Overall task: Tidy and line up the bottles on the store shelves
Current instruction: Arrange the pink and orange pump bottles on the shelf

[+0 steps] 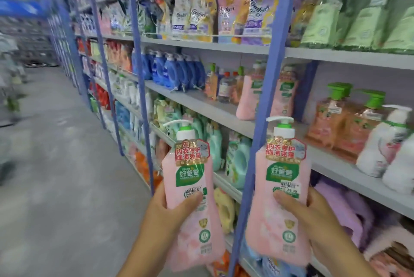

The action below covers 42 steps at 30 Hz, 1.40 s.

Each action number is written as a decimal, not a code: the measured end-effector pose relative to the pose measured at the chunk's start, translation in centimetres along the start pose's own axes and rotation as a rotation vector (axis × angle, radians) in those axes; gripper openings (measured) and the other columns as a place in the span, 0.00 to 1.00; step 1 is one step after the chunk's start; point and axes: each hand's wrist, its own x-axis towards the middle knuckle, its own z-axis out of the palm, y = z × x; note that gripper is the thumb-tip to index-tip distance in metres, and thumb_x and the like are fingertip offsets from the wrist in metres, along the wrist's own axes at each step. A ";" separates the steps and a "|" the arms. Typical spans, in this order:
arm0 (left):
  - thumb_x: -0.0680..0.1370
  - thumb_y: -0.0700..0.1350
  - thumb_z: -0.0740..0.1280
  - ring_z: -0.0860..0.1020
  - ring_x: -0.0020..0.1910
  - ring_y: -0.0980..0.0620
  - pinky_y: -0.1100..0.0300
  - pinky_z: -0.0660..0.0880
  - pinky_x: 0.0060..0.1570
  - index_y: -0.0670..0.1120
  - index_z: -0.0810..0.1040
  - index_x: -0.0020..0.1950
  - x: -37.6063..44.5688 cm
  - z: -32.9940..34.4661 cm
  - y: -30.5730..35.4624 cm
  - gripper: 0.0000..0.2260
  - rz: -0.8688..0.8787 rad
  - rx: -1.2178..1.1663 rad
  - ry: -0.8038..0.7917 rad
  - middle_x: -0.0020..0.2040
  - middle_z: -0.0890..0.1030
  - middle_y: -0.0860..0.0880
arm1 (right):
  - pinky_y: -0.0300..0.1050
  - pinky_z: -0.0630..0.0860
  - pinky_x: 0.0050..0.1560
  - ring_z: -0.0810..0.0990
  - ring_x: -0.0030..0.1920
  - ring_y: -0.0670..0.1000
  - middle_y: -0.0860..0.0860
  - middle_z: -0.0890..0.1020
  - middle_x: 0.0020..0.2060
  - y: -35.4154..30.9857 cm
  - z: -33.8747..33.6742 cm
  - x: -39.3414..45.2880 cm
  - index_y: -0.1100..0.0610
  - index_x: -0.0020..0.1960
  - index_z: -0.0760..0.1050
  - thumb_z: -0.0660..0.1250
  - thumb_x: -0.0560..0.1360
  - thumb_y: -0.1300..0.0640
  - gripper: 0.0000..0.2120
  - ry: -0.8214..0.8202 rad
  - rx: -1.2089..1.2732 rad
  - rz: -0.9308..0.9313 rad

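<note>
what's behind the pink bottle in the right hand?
Behind the pink bottle in the right hand: a blue shelf upright and pale grey shelf edges. Whatever stock sits directly behind the bottle body is covered. The curled fingers behind it are mostly hidden too.

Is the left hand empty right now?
No, the left hand holds a pink pump bottle, like the right hand's bottle.

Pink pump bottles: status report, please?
Left hand grips one pink pump bottle. Right hand grips its twin. Blue shelf upright behind.

Left hand (172,207), right hand (313,211) raised, each gripping pink bottle.
</note>
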 end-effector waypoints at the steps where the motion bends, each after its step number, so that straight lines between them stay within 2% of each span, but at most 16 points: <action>1: 0.67 0.44 0.77 0.87 0.46 0.40 0.44 0.84 0.43 0.48 0.79 0.61 1.1 -0.8 0.0 0.22 -0.006 0.002 0.001 0.50 0.87 0.44 | 0.50 0.83 0.36 0.88 0.40 0.59 0.61 0.87 0.47 0.1 1.1 0.9 0.58 0.53 0.84 0.85 0.54 0.47 0.31 -0.010 -0.002 -0.009; 3: 0.70 0.42 0.77 0.87 0.45 0.41 0.45 0.84 0.42 0.49 0.79 0.60 3.5 -2.0 -0.1 0.20 -0.025 0.002 0.011 0.49 0.88 0.45 | 0.52 0.83 0.38 0.88 0.43 0.60 0.58 0.88 0.47 0.4 2.9 2.8 0.53 0.51 0.85 0.87 0.49 0.42 0.34 -0.020 -0.048 -0.015; 6: 0.69 0.44 0.77 0.87 0.44 0.44 0.52 0.83 0.38 0.51 0.79 0.58 7.6 -3.3 -0.1 0.19 -0.036 0.026 0.009 0.47 0.88 0.48 | 0.54 0.84 0.42 0.88 0.44 0.60 0.58 0.88 0.47 0.8 4.9 6.0 0.57 0.57 0.82 0.87 0.56 0.54 0.31 -0.001 -0.063 -0.001; 9: 0.62 0.50 0.78 0.87 0.47 0.45 0.47 0.83 0.49 0.52 0.80 0.60 13.1 -4.1 0.2 0.26 -0.013 0.079 -0.046 0.49 0.88 0.49 | 0.45 0.84 0.38 0.88 0.44 0.57 0.57 0.88 0.46 1.6 6.9 10.8 0.58 0.58 0.81 0.85 0.59 0.60 0.29 0.040 -0.072 -0.007; 11: 0.61 0.52 0.82 0.87 0.48 0.49 0.54 0.82 0.47 0.54 0.80 0.60 17.4 -4.5 0.1 0.29 0.018 0.128 -0.066 0.50 0.88 0.50 | 0.41 0.82 0.35 0.88 0.42 0.53 0.55 0.89 0.43 2.1 8.1 14.5 0.57 0.55 0.82 0.85 0.61 0.63 0.23 0.067 -0.071 -0.011; 15: 0.57 0.61 0.81 0.83 0.57 0.56 0.62 0.81 0.51 0.62 0.82 0.59 26.4 -5.4 0.7 0.31 0.108 0.252 -0.084 0.59 0.85 0.55 | 0.47 0.79 0.42 0.88 0.42 0.49 0.50 0.89 0.42 2.3 10.6 22.3 0.54 0.53 0.85 0.87 0.51 0.52 0.31 0.065 -0.087 -0.037; 18: 0.60 0.59 0.84 0.86 0.49 0.56 0.64 0.81 0.42 0.58 0.81 0.58 32.0 -5.3 2.6 0.28 0.133 0.273 -0.101 0.51 0.87 0.56 | 0.39 0.81 0.36 0.88 0.41 0.51 0.53 0.89 0.43 1.1 12.3 27.2 0.53 0.50 0.85 0.89 0.42 0.45 0.37 0.072 -0.059 -0.078; 20: 0.62 0.58 0.84 0.86 0.47 0.55 0.61 0.80 0.44 0.56 0.81 0.58 35.6 -5.0 3.8 0.27 0.150 0.276 -0.110 0.50 0.87 0.55 | 0.41 0.82 0.36 0.88 0.43 0.55 0.55 0.89 0.45 0.1 13.2 30.2 0.53 0.50 0.85 0.86 0.38 0.36 0.44 0.076 -0.026 -0.110; 22: 0.62 0.56 0.83 0.86 0.47 0.54 0.54 0.80 0.47 0.56 0.82 0.56 39.1 -4.6 4.7 0.24 0.159 0.263 -0.106 0.49 0.88 0.55 | 0.44 0.83 0.37 0.88 0.44 0.57 0.56 0.88 0.47 -0.6 13.9 33.0 0.55 0.53 0.84 0.85 0.36 0.34 0.49 0.106 -0.010 -0.140; 24: 0.62 0.53 0.81 0.86 0.47 0.52 0.50 0.80 0.48 0.59 0.83 0.52 42.8 -4.1 5.2 0.20 0.190 0.243 -0.118 0.48 0.88 0.54 | 0.46 0.84 0.39 0.88 0.46 0.57 0.56 0.88 0.48 -1.1 14.7 35.7 0.52 0.52 0.85 0.85 0.38 0.34 0.45 0.128 -0.016 -0.181; 28: 0.59 0.53 0.83 0.87 0.44 0.52 0.51 0.80 0.44 0.56 0.82 0.53 49.8 -3.0 5.5 0.24 0.237 0.196 -0.174 0.46 0.88 0.53 | 0.52 0.84 0.44 0.88 0.47 0.56 0.53 0.88 0.49 -1.1 16.5 40.2 0.48 0.51 0.84 0.86 0.48 0.36 0.35 0.227 -0.061 -0.265; 31: 0.60 0.55 0.84 0.86 0.45 0.54 0.55 0.79 0.43 0.56 0.82 0.55 55.2 -2.5 4.8 0.26 0.307 0.205 -0.235 0.47 0.88 0.55 | 0.49 0.84 0.41 0.88 0.46 0.55 0.51 0.89 0.46 -0.3 17.8 43.6 0.51 0.51 0.84 0.80 0.59 0.53 0.20 0.371 -0.083 -0.275; 35: 0.67 0.44 0.81 0.83 0.40 0.64 0.69 0.76 0.35 0.59 0.79 0.51 62.3 -1.8 4.2 0.19 0.304 0.210 -0.351 0.43 0.85 0.64 | 0.43 0.83 0.40 0.88 0.44 0.50 0.48 0.89 0.44 0.5 20.0 47.9 0.54 0.54 0.82 0.78 0.68 0.65 0.17 0.517 -0.220 -0.239; 37: 0.67 0.45 0.81 0.84 0.40 0.64 0.65 0.76 0.36 0.59 0.79 0.51 65.4 -1.3 4.0 0.18 0.295 0.217 -0.416 0.43 0.86 0.64 | 0.43 0.84 0.40 0.88 0.44 0.50 0.48 0.89 0.43 0.9 20.8 49.9 0.54 0.53 0.82 0.79 0.70 0.65 0.15 0.581 -0.229 -0.202; 40: 0.67 0.46 0.81 0.84 0.41 0.62 0.61 0.77 0.38 0.58 0.79 0.53 69.7 -0.5 3.4 0.19 0.279 0.194 -0.487 0.44 0.86 0.62 | 0.52 0.85 0.46 0.88 0.47 0.54 0.50 0.89 0.45 1.7 21.8 53.0 0.54 0.54 0.82 0.82 0.66 0.57 0.18 0.692 -0.232 -0.166; 42: 0.67 0.46 0.81 0.84 0.41 0.60 0.60 0.77 0.37 0.57 0.79 0.54 71.8 0.1 3.0 0.20 0.264 0.183 -0.507 0.43 0.86 0.60 | 0.47 0.84 0.44 0.88 0.47 0.50 0.47 0.89 0.47 2.1 22.3 54.8 0.51 0.56 0.81 0.80 0.69 0.59 0.17 0.785 -0.205 -0.165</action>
